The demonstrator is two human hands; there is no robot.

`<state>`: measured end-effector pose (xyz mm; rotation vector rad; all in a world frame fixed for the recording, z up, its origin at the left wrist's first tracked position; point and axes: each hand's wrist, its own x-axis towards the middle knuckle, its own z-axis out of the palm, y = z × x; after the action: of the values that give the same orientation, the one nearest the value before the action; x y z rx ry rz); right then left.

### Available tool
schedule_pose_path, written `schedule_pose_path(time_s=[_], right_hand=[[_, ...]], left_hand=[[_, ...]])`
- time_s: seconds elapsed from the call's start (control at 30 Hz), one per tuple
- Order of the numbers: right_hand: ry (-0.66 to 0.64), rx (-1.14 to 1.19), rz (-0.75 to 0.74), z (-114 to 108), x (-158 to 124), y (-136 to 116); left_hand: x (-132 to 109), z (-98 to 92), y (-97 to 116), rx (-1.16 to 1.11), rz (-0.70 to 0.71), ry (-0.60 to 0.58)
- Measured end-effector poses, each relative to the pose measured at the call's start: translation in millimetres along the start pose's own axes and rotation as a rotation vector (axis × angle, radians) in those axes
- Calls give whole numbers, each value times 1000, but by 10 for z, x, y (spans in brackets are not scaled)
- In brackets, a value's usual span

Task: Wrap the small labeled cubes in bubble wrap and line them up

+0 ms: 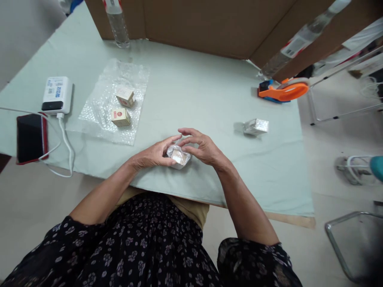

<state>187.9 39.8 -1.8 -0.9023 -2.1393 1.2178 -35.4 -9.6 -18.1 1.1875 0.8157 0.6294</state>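
Observation:
A small box in bubble wrap [180, 158] lies on the table near its front edge, between my hands. My left hand [156, 152] grips its left side, thumb in front and fingers behind. Over its right side, my right hand [199, 147] has its fingers apart and curved, with the thumb and fingertips at the wrap; whether they press on it I cannot tell. To the left, two small cream boxes [120, 117] stand on a flat sheet of bubble wrap [101, 107]. Another small wrapped box [256, 126], shiny and silvery, sits on the right.
An orange and blue tape dispenser [283, 91] lies at the right. Water bottles [118, 24] stand by a brown cardboard panel [197, 24] at the back. A white power bank [56, 95] with a cable and a phone [31, 137] lie on the left.

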Motion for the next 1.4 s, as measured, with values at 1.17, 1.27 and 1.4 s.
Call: schedule_pose_path(time_s=[1.17, 1.27, 1.4], right_hand=[[446, 3, 52, 326, -296, -88], [497, 126, 231, 294, -416, -71], [440, 197, 349, 345, -431, -56]], left_hand=[[-23, 70, 67, -41, 13, 47], [-28, 77, 99, -77, -15, 52], [-17, 81, 123, -79, -24, 64]])
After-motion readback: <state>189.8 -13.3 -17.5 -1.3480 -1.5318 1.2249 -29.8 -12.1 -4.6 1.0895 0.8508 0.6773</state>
